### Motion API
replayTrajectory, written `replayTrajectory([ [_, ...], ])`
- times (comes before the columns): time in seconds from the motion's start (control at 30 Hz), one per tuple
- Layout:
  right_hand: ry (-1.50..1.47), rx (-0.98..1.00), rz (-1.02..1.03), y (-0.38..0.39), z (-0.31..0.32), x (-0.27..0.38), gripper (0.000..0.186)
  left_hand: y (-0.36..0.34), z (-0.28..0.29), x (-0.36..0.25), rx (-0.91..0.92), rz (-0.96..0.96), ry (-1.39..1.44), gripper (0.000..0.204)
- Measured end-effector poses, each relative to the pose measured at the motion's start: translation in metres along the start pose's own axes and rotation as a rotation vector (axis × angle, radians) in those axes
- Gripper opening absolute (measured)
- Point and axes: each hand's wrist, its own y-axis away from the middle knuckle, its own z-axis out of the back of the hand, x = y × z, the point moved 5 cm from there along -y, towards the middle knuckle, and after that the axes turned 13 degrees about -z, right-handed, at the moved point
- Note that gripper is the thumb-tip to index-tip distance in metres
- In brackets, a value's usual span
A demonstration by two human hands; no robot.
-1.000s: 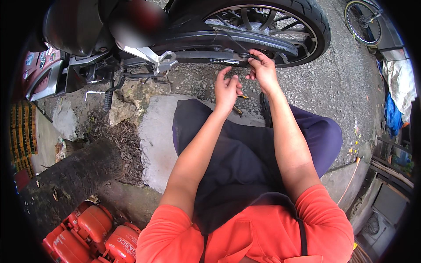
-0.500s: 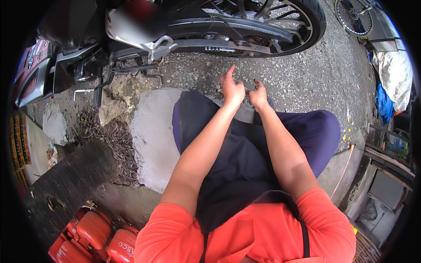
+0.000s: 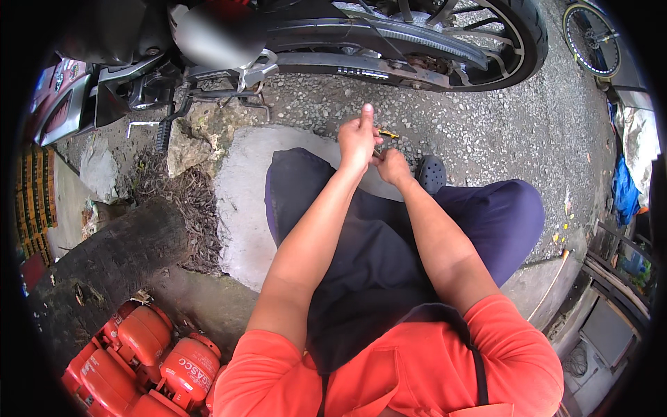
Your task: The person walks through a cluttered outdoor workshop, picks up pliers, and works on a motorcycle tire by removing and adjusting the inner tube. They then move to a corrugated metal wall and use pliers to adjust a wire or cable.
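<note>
My left hand is closed in front of me, thumb stretched away from me and fingers curled. Beside it, a little nearer to me, my right hand is closed in a pinch. Something small and dark shows between the two hands, too small to name. A thin yellow-and-black piece shows at the left fingers, over the gravel; I cannot tell whether it is held. Beyond both hands stands a motorcycle, its rear wheel at the far right of it.
A dark clog is on my foot, right of my hands. A rock and a tree trunk lie left, with red gas cylinders at lower left. Another wheel and a blue tarp are far right.
Both hands have drawn closer together, and the right has moved slightly left and nearer. Their pointing fingers have curled in. The yellow-and-black piece and the clog now show; the view has shifted slightly.
</note>
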Motion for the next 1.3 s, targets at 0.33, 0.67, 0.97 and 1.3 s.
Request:
replayTrajectory([
  [0.33, -0.081, -0.138, -0.156, -0.072, -0.027, -0.031, 0.052, 0.006, 0.021, -0.044, -0.054, -0.204, 0.208, 0.036],
  [0.67, 0.531, 0.067, -0.096, -0.109, -0.042, -0.001, 0.12, 0.04, 0.082, -0.042, -0.344, 0.062, 0.707, 0.033],
  [0.97, 0.615, 0.058, -0.146, -0.117, -0.049, 0.009, 0.12, 0.041, 0.087, -0.044, -0.424, -0.038, 0.717, 0.038],
  [1.3, 0.624, 0.042, -0.135, -0.105, -0.046, -0.009, 0.099, 0.021, 0.062, -0.025, -0.296, 0.002, 0.528, 0.029],
])
